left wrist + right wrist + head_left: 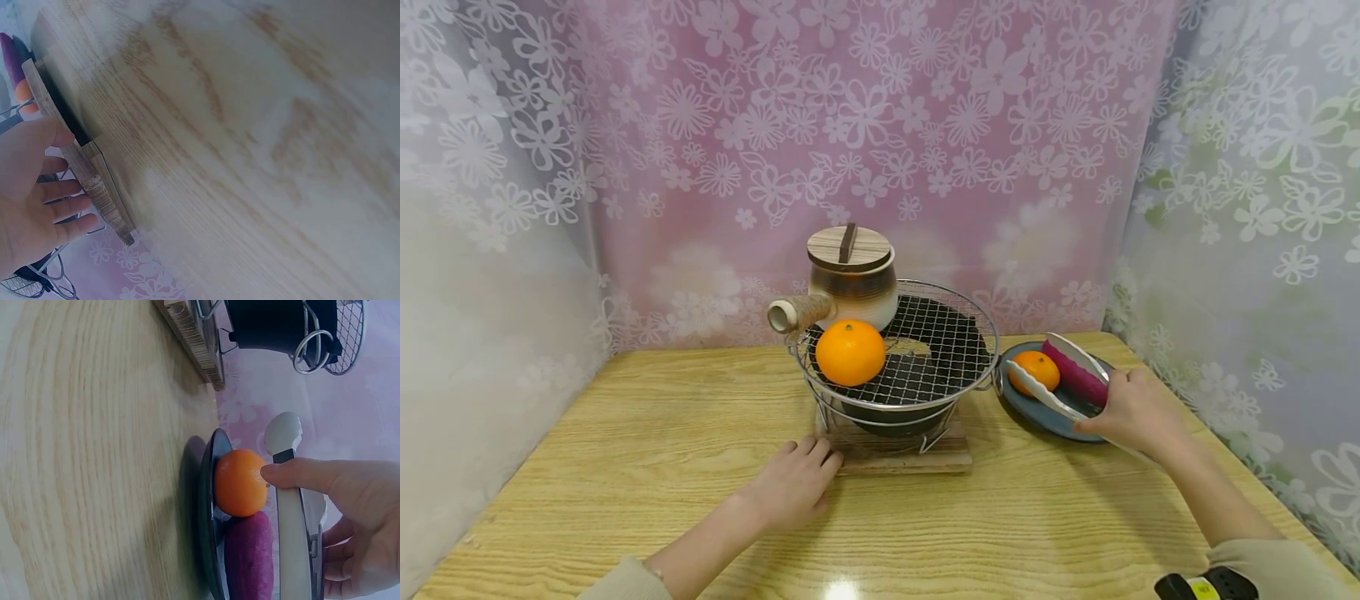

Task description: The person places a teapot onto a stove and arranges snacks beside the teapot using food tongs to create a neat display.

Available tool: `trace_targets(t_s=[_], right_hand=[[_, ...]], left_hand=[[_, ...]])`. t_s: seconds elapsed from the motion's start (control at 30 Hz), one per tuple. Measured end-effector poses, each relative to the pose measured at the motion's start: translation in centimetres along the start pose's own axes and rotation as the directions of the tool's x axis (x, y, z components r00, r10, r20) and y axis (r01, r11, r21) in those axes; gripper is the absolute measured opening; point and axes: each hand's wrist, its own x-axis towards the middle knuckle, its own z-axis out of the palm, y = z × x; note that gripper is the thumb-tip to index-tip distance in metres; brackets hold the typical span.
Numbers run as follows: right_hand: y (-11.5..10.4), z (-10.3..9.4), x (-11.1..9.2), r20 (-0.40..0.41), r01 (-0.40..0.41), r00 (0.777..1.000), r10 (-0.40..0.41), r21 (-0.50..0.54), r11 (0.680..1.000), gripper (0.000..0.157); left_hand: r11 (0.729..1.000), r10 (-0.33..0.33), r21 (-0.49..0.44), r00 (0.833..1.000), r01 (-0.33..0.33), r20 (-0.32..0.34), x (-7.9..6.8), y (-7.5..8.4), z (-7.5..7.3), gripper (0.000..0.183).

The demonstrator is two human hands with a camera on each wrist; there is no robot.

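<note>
Holding tongs (292, 540) just above plated orange (240, 484)

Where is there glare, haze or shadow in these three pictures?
Head view: mostly clear, with a white glare spot on the table at the bottom edge; left wrist view: tilted and hazy, the wood grain soft and washed out; right wrist view: turned sideways, a dark shadow on the table beside the plate, a faint sheen on the orange fruit.

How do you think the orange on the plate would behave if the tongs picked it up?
The orange looks round, so it may roll if nudged, though the raised plate rim might stop it. Its smooth, shiny skin could slip between the tongs.
</note>
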Motion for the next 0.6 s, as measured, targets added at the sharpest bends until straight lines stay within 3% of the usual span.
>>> trace_targets(t_s=[0.6], right_hand=[[0.3,1.3,0.2,-0.02,0.005,1.0,-0.006,-0.071,0.997,0.081]], left_hand=[[1.0,-0.006,0.013,1.0,0.006,0.0,0.0,0.1,0.2,0.044]])
